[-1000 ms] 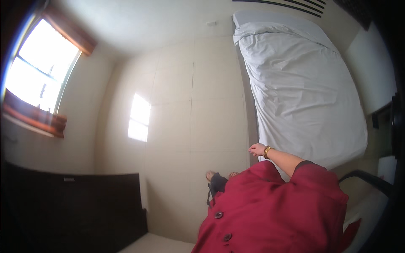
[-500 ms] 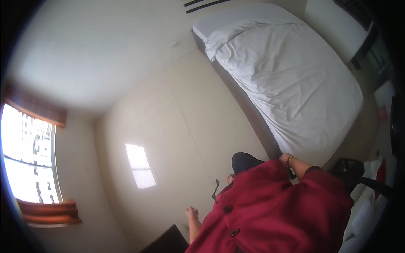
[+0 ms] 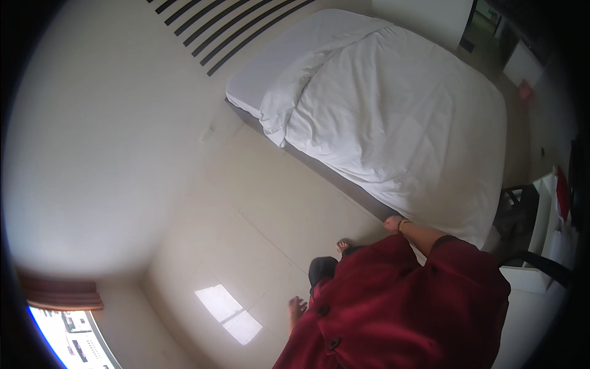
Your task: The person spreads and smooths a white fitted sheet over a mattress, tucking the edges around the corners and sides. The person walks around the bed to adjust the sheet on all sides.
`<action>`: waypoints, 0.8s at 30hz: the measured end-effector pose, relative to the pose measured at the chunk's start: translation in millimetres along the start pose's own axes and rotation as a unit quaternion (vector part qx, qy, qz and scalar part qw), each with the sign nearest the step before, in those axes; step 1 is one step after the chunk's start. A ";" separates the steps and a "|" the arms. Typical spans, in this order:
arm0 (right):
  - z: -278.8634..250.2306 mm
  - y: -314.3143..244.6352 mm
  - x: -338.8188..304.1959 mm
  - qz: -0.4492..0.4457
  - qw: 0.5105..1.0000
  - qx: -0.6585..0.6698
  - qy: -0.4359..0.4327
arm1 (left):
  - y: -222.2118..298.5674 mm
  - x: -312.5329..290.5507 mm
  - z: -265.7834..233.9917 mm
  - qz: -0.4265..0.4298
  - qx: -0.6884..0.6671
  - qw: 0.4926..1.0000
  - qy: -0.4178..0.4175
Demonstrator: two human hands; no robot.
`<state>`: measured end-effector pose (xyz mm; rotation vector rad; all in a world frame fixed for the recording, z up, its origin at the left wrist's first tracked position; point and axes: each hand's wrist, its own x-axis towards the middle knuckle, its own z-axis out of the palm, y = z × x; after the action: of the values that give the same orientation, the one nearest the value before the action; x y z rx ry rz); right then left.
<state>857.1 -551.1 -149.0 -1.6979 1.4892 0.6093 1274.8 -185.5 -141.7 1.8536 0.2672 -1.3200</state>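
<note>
My left hand (image 3: 297, 305) hangs low at my side over the tiled floor, its fingers loosely bent and slightly apart, with nothing seen in it. My right hand (image 3: 393, 224), with a gold-coloured band (image 3: 403, 226) at the wrist, is beside the near side of the bed (image 3: 362, 203). Its fingers look curled in, and no object shows in them. Whether it touches the bed cannot be made out. A rumpled white duvet (image 3: 399, 117) covers most of the mattress, folded back unevenly near the head end, where a pale sheet (image 3: 295, 58) shows.
Pale tiled floor (image 3: 246, 203) runs between bed and wall. Dark slats (image 3: 239, 24) line the wall at the bed's head. A window with an orange-brown blind (image 3: 61, 298) is at lower left. A dark chair (image 3: 516, 212) and white furniture (image 3: 528, 280) stand at right.
My view has turned, bringing the wall slats and head end more into sight and the window lower. My legs have shifted in a step; both hands stay low and free of any visible object.
</note>
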 end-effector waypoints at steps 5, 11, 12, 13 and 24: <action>-72.6 -98.9 73.6 -0.054 0.973 0.208 0.089 | 54.9 38.6 -2.2 -0.041 0.168 0.985 0.004; -112.6 -211.9 111.9 -0.090 0.944 0.306 0.088 | 214.5 131.8 -29.8 -0.043 0.281 0.959 0.004; -116.0 -228.4 113.7 -0.079 0.945 0.310 0.074 | 249.8 155.4 -29.8 -0.034 0.296 0.955 0.000; -120.8 -243.3 113.4 -0.090 0.938 0.326 0.079 | 290.5 178.0 -25.4 -0.018 0.312 0.950 -0.006; -241.8 -337.8 191.1 -0.161 0.919 0.328 0.146 | 676.7 320.5 247.1 0.367 0.498 0.767 -0.171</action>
<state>1189.6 -856.5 -76.2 -1.4685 1.3524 -0.3149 1641.0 -883.0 -108.7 2.0577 -1.4884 -1.2290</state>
